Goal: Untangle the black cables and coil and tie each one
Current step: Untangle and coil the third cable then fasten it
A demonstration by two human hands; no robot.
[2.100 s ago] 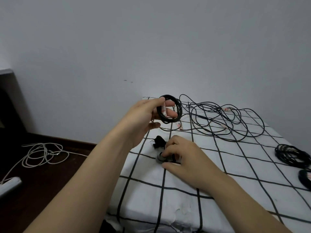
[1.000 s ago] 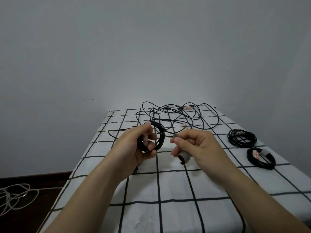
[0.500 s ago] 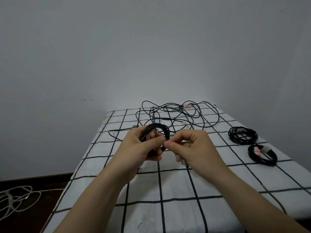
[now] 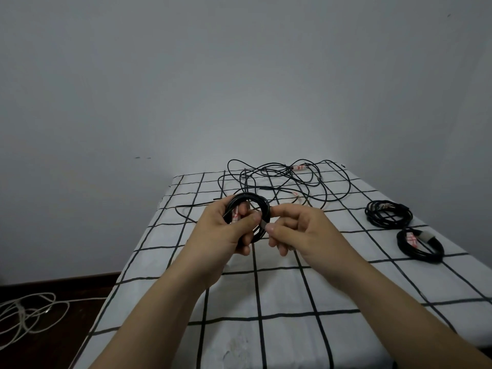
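**Item in hand: coiled cable** (image 4: 247,197). Black, wound into a small ring of several turns and held above the middle of the table, nearer its left side. A white tag with red print (image 4: 235,215) shows inside the ring.

**Left hand** (image 4: 226,230). Fingers curled round the left side of the coiled cable, gripping it, with the thumb lying across the front of the ring.

**Right hand** (image 4: 300,230). Close against the left hand at the ring's right edge. Thumb and forefinger pinch a short grey strip (image 4: 262,224) against the turns there, and the other fingers are curled under. How far the strip goes round the ring cannot be told.

**Loose cables** (image 4: 285,182). A tangle of thin black cables in wide overlapping loops at the far end of the table, behind the hands. One strand trails toward the left edge. Small pale tags with red marks show among the loops.

**Finished coils.** Two black rings lie flat on the right side of the table, near each other and well apart from the hands. The far coil (image 4: 387,213) lies behind the near coil (image 4: 423,255), which has a grey band and a white-and-red tag.

**Table** (image 4: 266,302). Covered with a white cloth with a black grid, and its far end is against a plain grey wall.

**Floor, lower left.** Dark wood, with a loose heap of white cord (image 4: 24,315).
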